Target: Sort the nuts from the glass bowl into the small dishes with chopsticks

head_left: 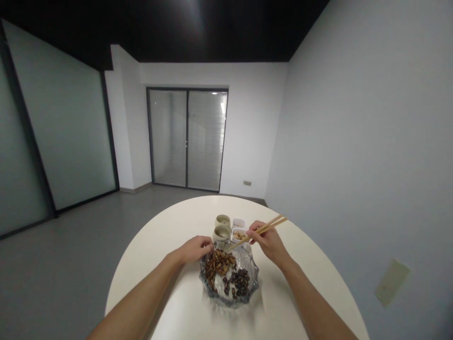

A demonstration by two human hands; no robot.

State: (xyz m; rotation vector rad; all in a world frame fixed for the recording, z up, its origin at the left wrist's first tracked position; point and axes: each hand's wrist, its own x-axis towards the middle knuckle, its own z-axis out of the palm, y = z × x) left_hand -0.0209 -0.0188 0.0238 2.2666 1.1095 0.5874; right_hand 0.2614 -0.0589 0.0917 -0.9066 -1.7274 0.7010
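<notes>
A pair of wooden chopsticks (pixel 271 223) is gripped in my right hand (pixel 266 238), their tips pointing down-left over the back of a clear glass bowl (pixel 255 271). Whether the tips pinch anything is too small to tell. My left hand (pixel 196 249) rests at the bowl's back-left rim, fingers curled against it. Inside the bowl lie a heap of thin brown strips (pixel 218 265) at the left and a pile of dark, seed-like pieces (pixel 240 282) at the right. Behind it, a small white dish (pixel 239 234) holds pale tan pieces.
Two beige cups (pixel 222 220) stand behind the bowl, one in front of the other. Next to them is a second white dish (pixel 239 222). Everything stands on a round white table (pixel 170 226). A wall (pixel 354 141) rises at the right.
</notes>
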